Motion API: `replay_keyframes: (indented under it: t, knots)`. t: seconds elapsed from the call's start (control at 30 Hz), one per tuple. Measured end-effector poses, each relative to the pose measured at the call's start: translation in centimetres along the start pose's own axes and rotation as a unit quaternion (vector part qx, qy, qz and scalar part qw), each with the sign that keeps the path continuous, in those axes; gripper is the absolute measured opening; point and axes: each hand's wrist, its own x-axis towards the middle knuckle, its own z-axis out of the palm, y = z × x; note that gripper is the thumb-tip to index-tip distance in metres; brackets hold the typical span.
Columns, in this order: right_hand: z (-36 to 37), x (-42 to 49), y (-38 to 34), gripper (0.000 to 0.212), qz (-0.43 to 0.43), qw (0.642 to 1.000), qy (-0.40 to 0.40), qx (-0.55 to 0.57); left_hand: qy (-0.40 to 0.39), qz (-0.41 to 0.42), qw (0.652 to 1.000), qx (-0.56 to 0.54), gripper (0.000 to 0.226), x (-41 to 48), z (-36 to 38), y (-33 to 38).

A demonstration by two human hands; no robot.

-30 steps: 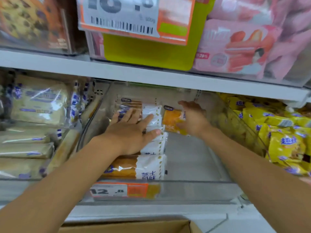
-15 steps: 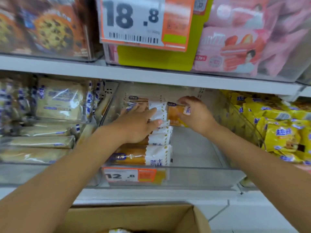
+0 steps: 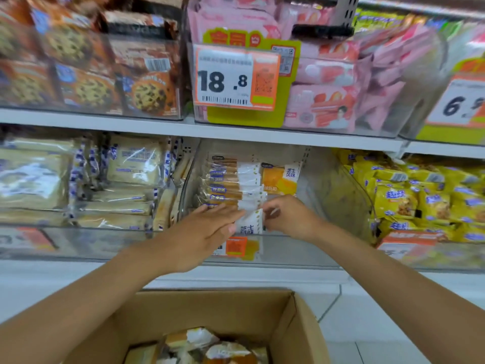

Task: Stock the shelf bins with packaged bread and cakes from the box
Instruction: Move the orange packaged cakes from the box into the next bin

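A clear shelf bin [image 3: 328,185] in the middle shelf holds a row of orange-and-white cake packets [image 3: 231,185] along its left side. One orange packet [image 3: 279,179] stands upright at the back. My left hand [image 3: 204,232] hovers at the bin's front with its fingers straight, over the nearest packets. My right hand [image 3: 288,216] is beside the front white packet [image 3: 250,223], fingers loosely curled, holding nothing that I can see. Below, the open cardboard box [image 3: 301,324] holds several more packets [image 3: 223,348].
A bin of pale bread packs [image 3: 131,166] stands to the left and a bin of yellow packs [image 3: 420,200] to the right. Above the shelf edge [image 3: 236,132] are cookie boxes, pink packs and an 18.8 price tag [image 3: 236,77].
Both hands have drawn back from the rear of the bin to its front. My right hand let go of the orange packet, which stays upright at the back. The view tilted down, showing the box.
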Motion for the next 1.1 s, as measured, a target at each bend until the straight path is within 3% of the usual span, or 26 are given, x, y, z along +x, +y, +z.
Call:
replay_keyframes:
  t: [0.17,0.33,0.4,0.47,0.53,0.6,0.73,0.83,0.9,0.97,1.03,1.1]
  knots:
    - [0.4,-0.2,-0.2,0.011,0.051,0.968,0.079,0.235,-0.008,-0.006,1.000,-0.009,0.062,-0.1,0.1,-0.1]
    - [-0.3,-0.1,0.4,0.017,0.135,0.949,0.008,0.283,-0.088,-0.037,0.985,0.145,0.078,1.2,0.8,1.5]
    - [-0.9,-0.1,0.3,0.015,0.177,0.932,-0.021,0.315,-0.094,-0.044,0.984,0.145,0.072,1.6,0.9,2.0]
    - [-1.6,-0.2,-0.4,0.025,0.221,0.909,-0.051,0.350,-0.078,-0.036,0.994,0.071,0.063,1.5,0.4,2.0]
    - [-1.9,-0.3,-1.1,0.038,0.236,0.910,-0.089,0.328,-0.015,-0.027,0.999,0.006,0.056,1.4,-0.2,1.6]
    - [-1.2,0.0,-1.8,0.040,0.223,0.918,-0.119,0.306,0.026,-0.051,0.996,0.074,0.060,1.9,-0.3,0.6]
    - [1.5,1.9,-2.1,0.095,0.224,0.918,-0.149,0.292,0.008,-0.131,0.979,0.156,0.060,2.7,0.9,0.0]
    - [1.9,2.4,-1.4,0.107,0.225,0.910,-0.124,0.324,-0.001,-0.145,0.953,0.265,0.059,2.7,1.2,0.0]
    - [2.0,2.1,-1.3,0.107,0.207,0.935,-0.093,0.271,0.010,-0.133,0.943,0.303,0.058,2.8,0.6,-0.2]
    - [2.2,2.0,-1.7,0.093,0.175,0.978,-0.061,0.101,0.031,-0.116,0.951,0.286,0.059,3.1,-0.4,-0.6]
    - [2.2,2.5,-1.5,0.075,0.125,0.991,-0.035,-0.026,0.032,-0.106,0.960,0.258,0.061,3.6,-0.9,-1.0]
    - [2.4,3.1,-0.6,0.064,0.078,0.995,-0.049,-0.047,0.007,-0.112,0.959,0.259,0.062,4.1,-0.6,-1.0]
